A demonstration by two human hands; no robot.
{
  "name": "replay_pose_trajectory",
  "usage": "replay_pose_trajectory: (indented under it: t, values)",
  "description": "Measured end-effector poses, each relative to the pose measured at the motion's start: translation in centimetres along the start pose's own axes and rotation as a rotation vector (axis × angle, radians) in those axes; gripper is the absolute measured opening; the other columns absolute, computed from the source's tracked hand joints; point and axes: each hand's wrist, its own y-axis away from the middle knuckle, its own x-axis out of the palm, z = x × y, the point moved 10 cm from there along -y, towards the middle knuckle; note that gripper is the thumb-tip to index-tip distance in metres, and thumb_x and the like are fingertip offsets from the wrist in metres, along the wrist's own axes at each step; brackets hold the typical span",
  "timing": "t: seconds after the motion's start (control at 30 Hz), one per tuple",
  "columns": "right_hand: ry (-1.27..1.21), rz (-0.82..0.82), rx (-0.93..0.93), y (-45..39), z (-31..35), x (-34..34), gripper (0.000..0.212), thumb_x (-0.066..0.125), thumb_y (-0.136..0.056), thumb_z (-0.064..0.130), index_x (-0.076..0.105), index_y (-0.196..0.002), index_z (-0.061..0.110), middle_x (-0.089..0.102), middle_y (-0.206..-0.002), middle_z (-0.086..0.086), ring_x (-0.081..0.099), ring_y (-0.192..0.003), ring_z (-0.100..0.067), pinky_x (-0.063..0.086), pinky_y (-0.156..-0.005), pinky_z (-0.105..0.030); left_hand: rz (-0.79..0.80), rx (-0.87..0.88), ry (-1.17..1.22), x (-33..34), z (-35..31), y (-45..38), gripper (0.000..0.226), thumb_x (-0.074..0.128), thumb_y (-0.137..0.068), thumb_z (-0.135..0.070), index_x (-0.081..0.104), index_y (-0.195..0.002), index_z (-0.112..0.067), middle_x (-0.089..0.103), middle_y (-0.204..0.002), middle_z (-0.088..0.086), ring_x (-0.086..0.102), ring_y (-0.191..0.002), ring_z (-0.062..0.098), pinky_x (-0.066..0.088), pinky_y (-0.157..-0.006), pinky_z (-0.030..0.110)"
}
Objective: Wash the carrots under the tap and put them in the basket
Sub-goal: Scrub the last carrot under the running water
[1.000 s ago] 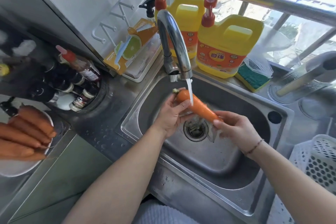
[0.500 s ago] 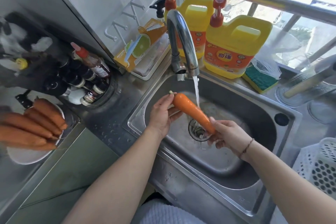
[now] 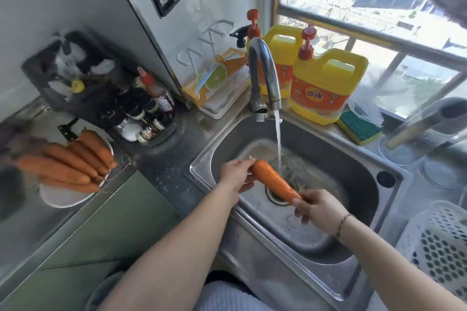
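Observation:
An orange carrot (image 3: 274, 180) is held over the steel sink (image 3: 316, 149), just left of the water stream running from the chrome tap (image 3: 262, 76). My left hand (image 3: 236, 174) grips its thick top end. Its thin tip is pinched by my right hand (image 3: 319, 209). Several more carrots (image 3: 68, 161) lie on a white plate (image 3: 65, 197) on the counter at the left. The white perforated basket (image 3: 439, 247) stands at the right edge, partly out of frame.
Two yellow detergent jugs (image 3: 326, 86) and a green sponge (image 3: 358, 127) stand behind the sink by the window. A rack of dark sauce bottles (image 3: 146, 113) sits left of the tap. A white tray with an orange packet (image 3: 217, 83) leans against the wall.
The carrot has moved out from under the stream toward the left and nearer to me; both hands still hold it. The view has tilted up and shifted.

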Motion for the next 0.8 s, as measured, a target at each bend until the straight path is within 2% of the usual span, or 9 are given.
replay_pose_trajectory:
  t: [0.1,0.2,0.3,0.4,0.5,0.6,0.7,0.77,0.8]
  values:
    - [0.037,0.005,-0.012,-0.1,0.6,0.0,0.020,0.060,-0.096,0.027,0.071,-0.080,0.020,0.074,-0.077,-0.004,0.059,-0.060,-0.015,0.052,-0.061,-0.033,0.064,0.063,-0.033,-0.4,-1.1,1.2,0.010,0.069,-0.093,-0.023,0.060,-0.095,-0.020,0.068,-0.088,0.002,0.068,-0.074,0.017,0.054,-0.072,0.031]
    - [0.061,0.007,-0.081,-0.4,2.9,0.7,0.021,0.063,-0.094,0.027,0.072,-0.076,0.023,0.069,-0.063,0.004,0.052,-0.053,-0.011,0.043,-0.053,-0.022,0.084,0.110,0.003,-2.4,-1.9,2.2,0.012,0.072,-0.090,-0.018,0.061,-0.095,-0.021,0.066,-0.089,0.001,0.066,-0.074,0.016,0.053,-0.068,0.027]
    - [0.109,0.043,-0.147,-0.8,6.6,2.5,0.012,0.070,-0.089,0.030,0.073,-0.079,0.026,0.059,-0.053,0.007,0.049,-0.049,-0.009,0.041,-0.052,-0.024,0.047,0.172,0.101,-6.6,-3.1,3.1,0.016,0.070,-0.091,-0.012,0.062,-0.103,-0.019,0.066,-0.090,0.000,0.066,-0.067,0.009,0.054,-0.066,0.026]
    - [0.186,0.093,-0.250,-1.3,12.2,5.4,0.009,0.073,-0.086,0.034,0.071,-0.077,0.034,0.057,-0.053,0.006,0.052,-0.051,-0.012,0.041,-0.055,-0.024,-0.048,0.227,0.131,-12.4,-4.6,4.4,0.019,0.068,-0.092,-0.010,0.061,-0.107,-0.019,0.065,-0.088,-0.003,0.066,-0.066,0.008,0.053,-0.067,0.026]
    - [0.329,0.108,-0.406,-1.4,19.4,9.7,0.015,0.072,-0.086,0.038,0.074,-0.082,0.023,0.058,-0.059,-0.001,0.052,-0.061,-0.018,0.042,-0.061,-0.028,-0.197,0.267,0.171,-19.9,-5.7,6.0,0.016,0.069,-0.090,-0.009,0.063,-0.100,-0.020,0.064,-0.088,-0.002,0.062,-0.071,0.011,0.052,-0.066,0.025]
    - [0.416,0.133,-0.540,-1.0,26.7,15.2,0.025,0.070,-0.087,0.041,0.071,-0.077,0.018,0.047,-0.054,0.003,0.046,-0.059,-0.017,0.032,-0.051,-0.017,-0.342,0.335,0.208,-28.2,-6.5,7.8,0.017,0.070,-0.090,-0.006,0.063,-0.093,-0.020,0.063,-0.088,-0.003,0.062,-0.078,0.010,0.054,-0.068,0.023]
    - [0.434,0.158,-0.589,-1.1,32.9,20.8,0.032,0.068,-0.087,0.044,0.062,-0.065,0.022,0.046,-0.052,0.004,0.047,-0.055,-0.014,0.031,-0.050,-0.025,-0.449,0.391,0.242,-36.2,-7.0,8.9,0.028,0.074,-0.086,-0.007,0.063,-0.111,-0.017,0.066,-0.097,-0.004,0.065,-0.086,0.009,0.057,-0.073,0.021]
    - [0.400,0.137,-0.594,-1.7,36.3,24.0,0.024,0.066,-0.089,0.043,0.071,-0.079,0.022,0.052,-0.057,0.003,0.053,-0.064,-0.022,0.031,-0.057,-0.029,-0.499,0.415,0.140,-40.7,-7.8,8.8,0.060,0.080,-0.082,-0.014,0.053,-0.136,-0.016,0.067,-0.114,-0.002,0.066,-0.099,0.011,0.055,-0.089,0.025]
    - [0.378,0.118,-0.583,-2.1,37.7,25.2,0.022,0.065,-0.090,0.042,0.072,-0.083,0.022,0.054,-0.059,0.003,0.054,-0.069,-0.023,0.031,-0.060,-0.029,-0.507,0.418,0.073,-42.3,-8.5,8.5,0.070,0.079,-0.083,-0.016,0.045,-0.144,-0.017,0.065,-0.122,0.001,0.064,-0.106,0.012,0.050,-0.094,0.022]
